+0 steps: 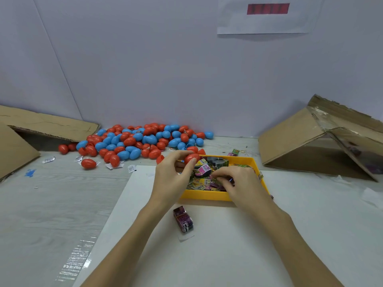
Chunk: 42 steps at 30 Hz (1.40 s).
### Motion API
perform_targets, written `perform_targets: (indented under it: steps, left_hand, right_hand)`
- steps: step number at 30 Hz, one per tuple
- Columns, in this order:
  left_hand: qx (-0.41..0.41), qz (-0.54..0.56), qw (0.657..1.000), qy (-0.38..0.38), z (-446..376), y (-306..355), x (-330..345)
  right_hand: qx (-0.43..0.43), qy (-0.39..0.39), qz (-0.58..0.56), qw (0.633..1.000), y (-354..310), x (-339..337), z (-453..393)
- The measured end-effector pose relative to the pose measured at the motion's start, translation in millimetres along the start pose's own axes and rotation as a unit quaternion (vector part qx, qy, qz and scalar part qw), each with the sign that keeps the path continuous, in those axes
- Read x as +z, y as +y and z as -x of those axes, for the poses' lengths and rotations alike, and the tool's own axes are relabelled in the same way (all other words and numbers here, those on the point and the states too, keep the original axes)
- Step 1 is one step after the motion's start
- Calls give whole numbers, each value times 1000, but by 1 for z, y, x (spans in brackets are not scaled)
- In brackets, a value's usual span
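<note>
My left hand (174, 175) holds a red plastic egg (191, 158) between thumb and fingertips, above the far left corner of a yellow tray (205, 195). The tray is full of small printed packets (204, 169). My right hand (238, 183) reaches into the tray, its fingers curled among the packets and pinching one of them. A purple packet (183, 219) lies on the white sheet (228, 245) just in front of the tray.
A heap of red and blue plastic eggs (136, 140) lies against the back wall. Cardboard boxes lie tipped on the left (14, 146) and on the right (315, 141). Small paper slips (48, 160) are scattered on the grey table near the heap.
</note>
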<state>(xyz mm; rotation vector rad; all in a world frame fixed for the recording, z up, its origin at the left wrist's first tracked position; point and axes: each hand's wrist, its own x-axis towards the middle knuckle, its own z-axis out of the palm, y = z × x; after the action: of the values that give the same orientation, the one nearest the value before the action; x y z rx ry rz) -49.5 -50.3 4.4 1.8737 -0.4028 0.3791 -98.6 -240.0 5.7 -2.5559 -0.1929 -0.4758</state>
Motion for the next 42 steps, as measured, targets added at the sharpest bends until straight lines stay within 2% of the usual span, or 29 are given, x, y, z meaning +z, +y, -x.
perform_targets:
  steps: [7, 14, 20, 29, 34, 37, 39, 42]
  left_hand:
    - [7, -21, 999, -28, 1, -1, 1]
    - [50, -21, 997, -53, 4, 5, 3]
    - [75, -47, 995, -53, 6, 1, 8]
    - [60, -45, 996, -42, 7, 3, 9]
    - [31, -32, 998, -51, 5, 5, 7]
    - [43, -23, 998, -48, 4, 5, 6]
    - [56, -21, 997, -52, 4, 5, 6]
    - [64, -14, 996, -63, 4, 5, 6]
  right_hand:
    - [26, 85, -33, 995, 2, 5, 0]
    - [44, 119, -55, 990, 3, 8, -1]
    - [22, 106, -42, 993, 2, 11, 0]
    - [-15, 103, -61, 993, 0, 12, 0]
    - [-3, 106, -89, 990, -5, 9, 1]
    - [28, 76, -158, 984, -10, 4, 0]
    - [48, 55, -160, 984, -12, 5, 0]
    - [72, 62, -198, 976, -11, 7, 0]
